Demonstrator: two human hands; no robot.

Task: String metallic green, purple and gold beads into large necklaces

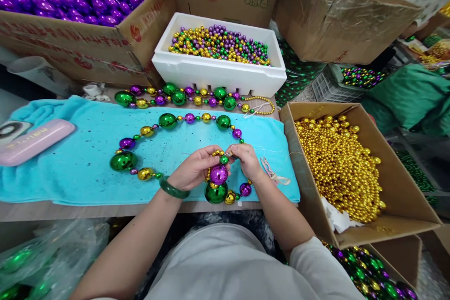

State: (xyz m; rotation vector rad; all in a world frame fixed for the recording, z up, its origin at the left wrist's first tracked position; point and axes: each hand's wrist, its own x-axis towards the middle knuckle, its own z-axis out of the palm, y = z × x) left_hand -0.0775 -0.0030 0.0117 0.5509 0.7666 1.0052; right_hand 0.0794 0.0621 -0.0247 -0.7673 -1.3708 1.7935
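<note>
A bead necklace (167, 121) of shiny green, purple and gold balls lies in a loop on the blue towel. My left hand (192, 166), with a green bangle at its wrist, pinches the necklace where small gold and green beads meet. Just below its fingers hang a large purple ball (218, 175) and a large green ball (215, 192). My right hand (246, 159) is closed at the same spot, fingertips almost touching the left ones. A small dark bit shows between its fingers, too hidden to name. Beside the right wrist, small thread snips (267, 168) lie on the towel.
Behind the towel (87, 159) lies a second necklace (178, 98). A white foam box (218, 72) of small mixed beads stands beyond it. To the right is a carton (397, 232) of gold bead strings, and at back left a carton (87, 42) of purple balls. A pink case (38, 140) lies left.
</note>
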